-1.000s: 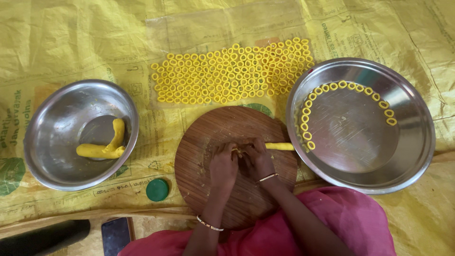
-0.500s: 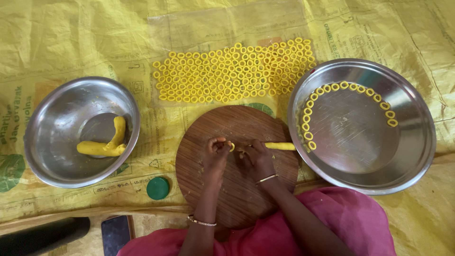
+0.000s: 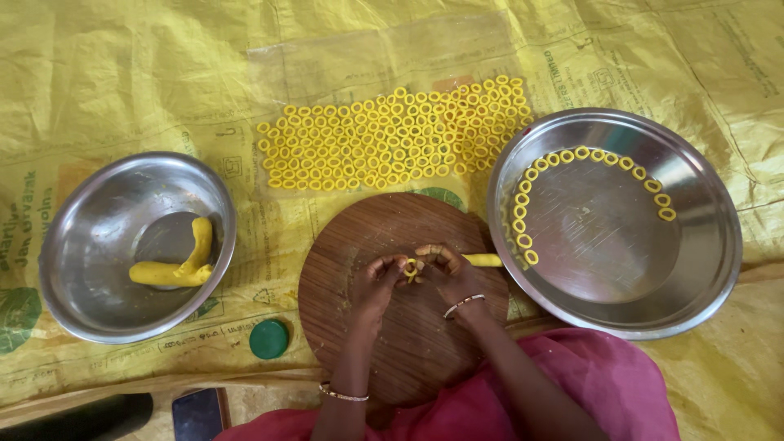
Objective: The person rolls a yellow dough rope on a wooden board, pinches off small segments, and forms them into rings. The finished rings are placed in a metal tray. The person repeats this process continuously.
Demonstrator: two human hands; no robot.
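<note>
Over a round wooden board (image 3: 392,237), my left hand (image 3: 377,282) and my right hand (image 3: 447,272) meet fingertip to fingertip, pinching a small yellow dough ring (image 3: 411,267) between them. A short yellow dough rope (image 3: 483,260) lies on the board just right of my right hand. Several finished yellow rings (image 3: 392,139) lie in rows on a clear plastic sheet beyond the board. More rings (image 3: 539,171) line the inside of a wide steel plate (image 3: 702,286) on the right.
A steel bowl (image 3: 90,204) on the left holds two pieces of yellow dough (image 3: 184,265). A green round lid (image 3: 269,339) lies by the board. A dark phone (image 3: 198,412) sits at the bottom left. Yellow printed sheeting (image 3: 122,73) covers the floor.
My left hand has come from the board's left part to join the right hand at the centre. A dough piece is now curled into a ring between the fingertips.
</note>
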